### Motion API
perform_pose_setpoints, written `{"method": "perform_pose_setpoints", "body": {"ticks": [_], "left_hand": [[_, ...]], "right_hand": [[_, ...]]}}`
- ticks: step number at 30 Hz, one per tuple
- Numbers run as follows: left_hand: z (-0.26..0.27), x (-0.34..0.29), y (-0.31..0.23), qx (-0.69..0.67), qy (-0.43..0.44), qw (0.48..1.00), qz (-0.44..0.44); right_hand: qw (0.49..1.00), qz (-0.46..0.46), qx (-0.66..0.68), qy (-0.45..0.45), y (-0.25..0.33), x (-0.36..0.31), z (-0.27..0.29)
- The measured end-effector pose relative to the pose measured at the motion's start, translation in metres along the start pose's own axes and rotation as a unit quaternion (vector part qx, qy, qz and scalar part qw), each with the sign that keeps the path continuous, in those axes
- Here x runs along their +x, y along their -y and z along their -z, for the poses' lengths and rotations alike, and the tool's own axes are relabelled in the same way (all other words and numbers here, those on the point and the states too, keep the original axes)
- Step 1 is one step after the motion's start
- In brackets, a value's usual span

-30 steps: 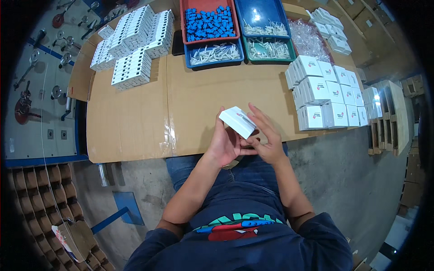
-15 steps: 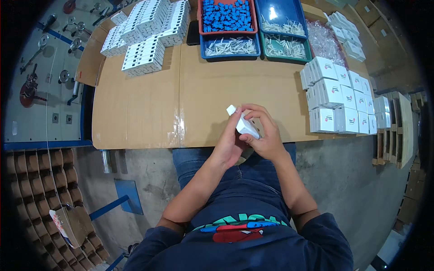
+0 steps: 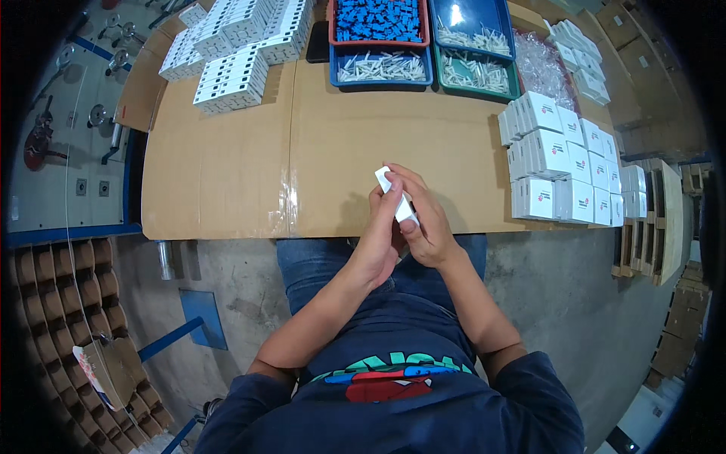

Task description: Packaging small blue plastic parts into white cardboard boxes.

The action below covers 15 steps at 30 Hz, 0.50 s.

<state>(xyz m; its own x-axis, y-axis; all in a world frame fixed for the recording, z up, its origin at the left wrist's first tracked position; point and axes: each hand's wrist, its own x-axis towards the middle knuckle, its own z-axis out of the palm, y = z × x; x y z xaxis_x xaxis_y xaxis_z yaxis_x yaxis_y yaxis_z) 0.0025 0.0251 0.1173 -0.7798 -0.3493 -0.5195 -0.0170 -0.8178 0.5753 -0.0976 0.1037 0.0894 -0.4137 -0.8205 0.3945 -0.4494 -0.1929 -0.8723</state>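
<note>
Both my hands are wrapped round a small white box (image 3: 405, 209), held just above the near edge of the cardboard-covered table (image 3: 227, 166). My left hand (image 3: 378, 236) grips it from the left, thumb pressed along its side. From the right, my right hand (image 3: 428, 227) closes over it, its fingers curled across the far side and its thumb near the lower end. The box is tilted, its upper end leaning left, and my fingers hide much of it.
Stacked white boxes (image 3: 579, 165) stand on the right. White blocks with dark openings (image 3: 231, 79) are piled far left, near a black phone-like slab (image 3: 318, 43). At the back are a red tray (image 3: 331, 23) of blue parts, blue (image 3: 382, 87) and green (image 3: 484, 92) trays of white pieces, and clear plastic bags (image 3: 543, 68).
My hands have closed tighter round the white box, covering more of it, and the right fingers have wrapped further over its far side. The whole view has shifted slightly.
</note>
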Motion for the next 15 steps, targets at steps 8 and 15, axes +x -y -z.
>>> {"method": "perform_pose_setpoints", "body": {"ticks": [8,15], "left_hand": [[-0.004,-0.005,0.002,0.028,0.001,0.999,-0.047],[-0.014,-0.008,0.009,0.000,-0.018,0.995,-0.095]], "right_hand": [[1.000,0.017,-0.005,-0.015,-0.002,-0.002,-0.002],[0.999,0.044,0.007,-0.030,-0.009,-0.006,-0.001]]}}
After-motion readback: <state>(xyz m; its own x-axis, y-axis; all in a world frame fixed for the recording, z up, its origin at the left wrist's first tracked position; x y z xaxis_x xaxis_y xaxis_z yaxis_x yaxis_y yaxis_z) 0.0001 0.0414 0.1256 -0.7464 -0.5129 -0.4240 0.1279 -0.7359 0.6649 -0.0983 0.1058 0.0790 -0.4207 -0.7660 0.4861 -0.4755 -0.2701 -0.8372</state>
